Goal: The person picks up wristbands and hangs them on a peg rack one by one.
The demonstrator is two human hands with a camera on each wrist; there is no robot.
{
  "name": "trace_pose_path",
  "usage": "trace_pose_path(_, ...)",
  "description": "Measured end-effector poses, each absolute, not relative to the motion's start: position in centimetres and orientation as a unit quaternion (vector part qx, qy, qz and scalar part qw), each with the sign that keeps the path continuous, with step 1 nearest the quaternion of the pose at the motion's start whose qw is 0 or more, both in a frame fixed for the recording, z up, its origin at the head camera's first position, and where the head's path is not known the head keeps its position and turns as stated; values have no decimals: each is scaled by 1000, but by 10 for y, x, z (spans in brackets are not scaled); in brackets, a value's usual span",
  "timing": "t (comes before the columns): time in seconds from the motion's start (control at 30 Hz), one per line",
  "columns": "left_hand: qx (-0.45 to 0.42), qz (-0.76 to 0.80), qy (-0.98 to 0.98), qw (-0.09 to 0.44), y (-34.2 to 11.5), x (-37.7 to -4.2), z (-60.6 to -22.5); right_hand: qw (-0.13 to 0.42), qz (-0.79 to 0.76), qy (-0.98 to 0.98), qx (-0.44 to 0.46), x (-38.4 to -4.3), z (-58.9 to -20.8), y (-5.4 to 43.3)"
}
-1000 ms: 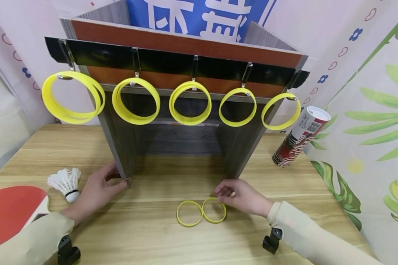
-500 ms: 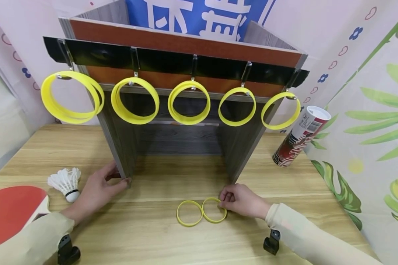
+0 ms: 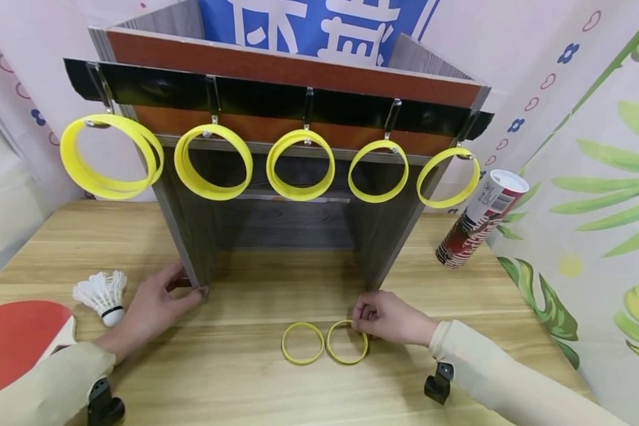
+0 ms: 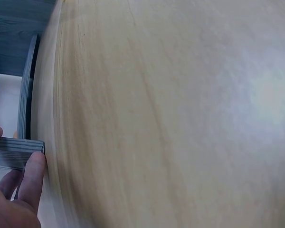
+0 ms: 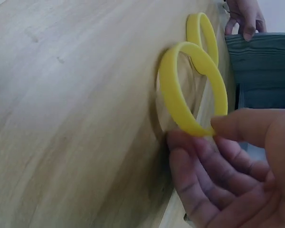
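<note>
My right hand [image 3: 391, 316] pinches the edge of a thin yellow ring [image 5: 173, 95] between thumb and fingers. The right wrist view shows this ring tilted off the wood, with a shadow beside it. Just left of it a second yellow ring [image 3: 283, 346] lies flat on the wooden table [image 3: 234, 390]. My left hand [image 3: 151, 310] grips the front lower edge of the left side panel [image 3: 183, 236] of a grey wooden stand [image 3: 293, 222], thumb on the near side. In the left wrist view, fingers [image 4: 32, 178] lie against that panel's end.
Above the hands, a black strip [image 3: 261, 97] on the stand carries several hooks with yellow rings [image 3: 300, 192] hanging from them. A shuttlecock [image 3: 101, 293] and a red table tennis bat [image 3: 18, 346] lie at left. A printed tube [image 3: 479, 219] stands at right.
My right hand has come down to the right-hand table ring and taken hold of it. That ring has shifted slightly right, apart from the other one. The left hand keeps its grip.
</note>
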State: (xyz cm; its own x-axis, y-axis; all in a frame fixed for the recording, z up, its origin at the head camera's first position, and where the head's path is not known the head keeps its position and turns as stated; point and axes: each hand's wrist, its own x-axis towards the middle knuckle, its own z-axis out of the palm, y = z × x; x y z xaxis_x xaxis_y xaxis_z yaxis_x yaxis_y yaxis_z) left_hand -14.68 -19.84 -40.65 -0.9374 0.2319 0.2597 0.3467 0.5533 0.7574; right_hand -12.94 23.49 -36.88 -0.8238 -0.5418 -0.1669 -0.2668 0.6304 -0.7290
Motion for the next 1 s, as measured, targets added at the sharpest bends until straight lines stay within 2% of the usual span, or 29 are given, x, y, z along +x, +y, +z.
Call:
trace_pose_path(0.2, -166, -445, -878, 67, -198, -146, -405, 251, -422, 846, -208, -132, -365, 242)
trace_pose_path(0.57, -166, -445, -877, 69, -199, -147, -406, 280, -493, 800, -195, -130, -340, 245)
trace_pose_path(0.77, -164, -437, -882, 68, -197, -148, -405, 262, -521, 781, -223, -119, -317, 242)
trace_pose_path(1.0, -165, -448, -876, 68, -198, -148, -406, 203, -561, 764, -245, -107, -284, 235)
